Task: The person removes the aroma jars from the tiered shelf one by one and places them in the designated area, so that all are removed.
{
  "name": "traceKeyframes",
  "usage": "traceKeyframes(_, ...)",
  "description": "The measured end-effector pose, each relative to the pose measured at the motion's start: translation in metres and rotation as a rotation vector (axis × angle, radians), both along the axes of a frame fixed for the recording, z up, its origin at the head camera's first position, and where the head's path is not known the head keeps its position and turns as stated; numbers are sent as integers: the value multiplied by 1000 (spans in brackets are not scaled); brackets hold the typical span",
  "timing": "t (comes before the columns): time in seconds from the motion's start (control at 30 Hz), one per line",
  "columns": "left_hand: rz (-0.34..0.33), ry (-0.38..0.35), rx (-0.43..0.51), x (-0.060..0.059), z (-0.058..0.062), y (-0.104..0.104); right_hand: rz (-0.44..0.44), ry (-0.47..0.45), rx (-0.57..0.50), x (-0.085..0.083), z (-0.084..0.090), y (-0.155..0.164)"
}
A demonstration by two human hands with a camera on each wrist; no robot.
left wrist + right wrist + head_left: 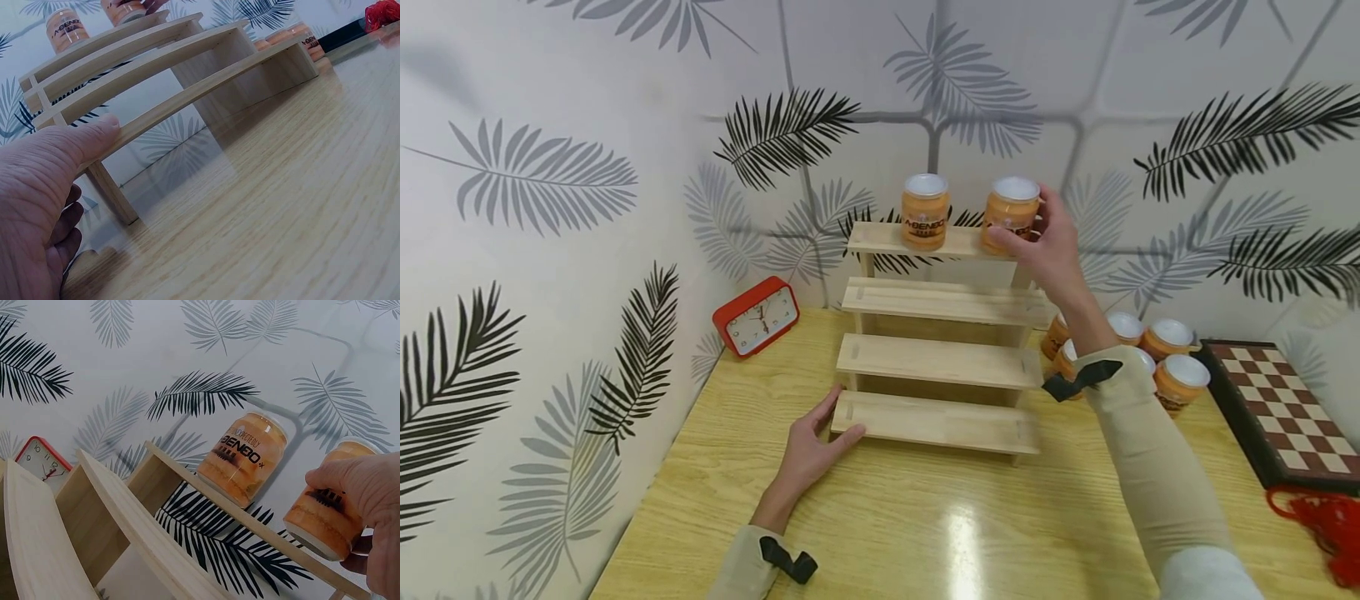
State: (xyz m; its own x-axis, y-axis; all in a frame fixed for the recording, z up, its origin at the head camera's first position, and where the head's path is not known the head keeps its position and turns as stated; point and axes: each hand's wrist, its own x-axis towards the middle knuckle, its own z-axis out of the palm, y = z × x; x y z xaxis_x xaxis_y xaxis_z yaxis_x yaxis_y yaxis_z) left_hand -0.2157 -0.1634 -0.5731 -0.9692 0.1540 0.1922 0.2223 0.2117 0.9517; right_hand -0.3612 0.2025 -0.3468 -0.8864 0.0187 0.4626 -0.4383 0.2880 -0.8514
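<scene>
Holding an orange jar (1011, 211) at the right end of the top step of a wooden tiered shelf (938, 360), the right hand (1051, 246) has its fingers wrapped round the glass. Whether the jar's base is fully seated is hard to tell. Risks:
- tipping off the narrow step on a careless release;
- knocking the second jar (924, 211) standing near it.

Left hand (808, 450): fingers relaxed, touching the lowest step on the desk (925, 525).
</scene>
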Motion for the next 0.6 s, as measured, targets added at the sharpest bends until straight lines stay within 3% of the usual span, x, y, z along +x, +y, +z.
traceKeyframes(0.6, 8, -2, 16, 0, -3, 0, -17, 48, -51, 14, -5, 15)
